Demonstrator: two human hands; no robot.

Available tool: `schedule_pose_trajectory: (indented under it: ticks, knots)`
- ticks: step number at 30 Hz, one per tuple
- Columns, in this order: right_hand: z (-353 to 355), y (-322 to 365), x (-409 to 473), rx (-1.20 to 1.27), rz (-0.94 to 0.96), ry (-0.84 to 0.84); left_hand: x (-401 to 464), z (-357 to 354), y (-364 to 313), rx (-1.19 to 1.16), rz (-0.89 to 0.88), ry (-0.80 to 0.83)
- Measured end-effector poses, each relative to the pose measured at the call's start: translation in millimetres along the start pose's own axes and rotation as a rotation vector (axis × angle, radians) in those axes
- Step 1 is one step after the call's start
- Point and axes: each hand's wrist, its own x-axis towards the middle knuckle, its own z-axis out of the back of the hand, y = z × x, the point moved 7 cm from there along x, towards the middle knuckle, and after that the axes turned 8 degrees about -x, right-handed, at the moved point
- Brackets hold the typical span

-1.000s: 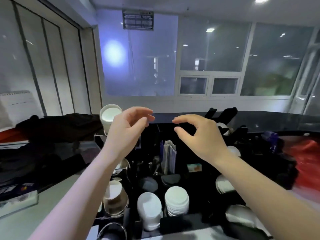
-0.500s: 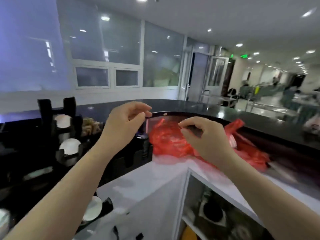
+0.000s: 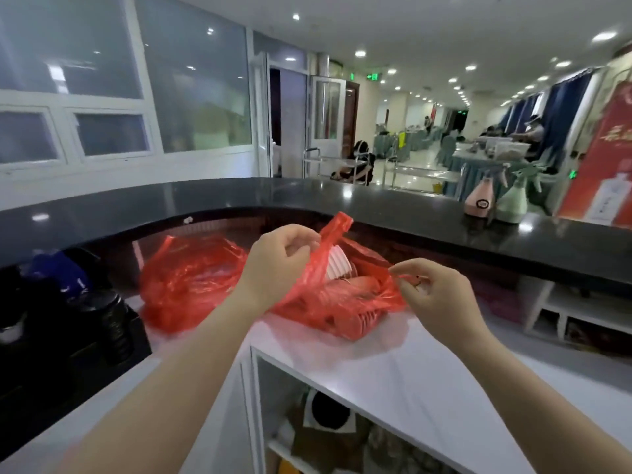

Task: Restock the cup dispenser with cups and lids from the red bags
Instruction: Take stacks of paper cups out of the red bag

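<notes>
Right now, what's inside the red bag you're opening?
White ribbed cups poke out of the bag that the left hand and right hand pull open. More stacked shapes show through the red plastic; what they are is hidden.

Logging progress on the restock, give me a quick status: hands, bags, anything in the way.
Left hand and right hand each pinch the near red bag, pulling it open. White cups showing inside. Second red bag untouched. Nothing blocking.

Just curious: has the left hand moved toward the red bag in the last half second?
Yes. The left hand now grips the near red bag's handle on the white counter; earlier it hovered short of it.
</notes>
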Motion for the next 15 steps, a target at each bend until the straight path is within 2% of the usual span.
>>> schedule_pose_trajectory:
  ticks: [7,12,15]
  knots:
    - [-31.5,-111.1,67.6,-0.084,-0.143,0.046,77.5,-97.2,110.2,-0.108,0.060,0.195]
    - [-63.9,-167.9,102.7,-0.102,-0.195,0.143,113.4,-148.4,181.6,-0.006,0.111,0.355]
    - [-84.6,-191.8,115.5,-0.087,-0.245,0.198,121.8,-161.3,207.6,0.085,0.148,0.375]
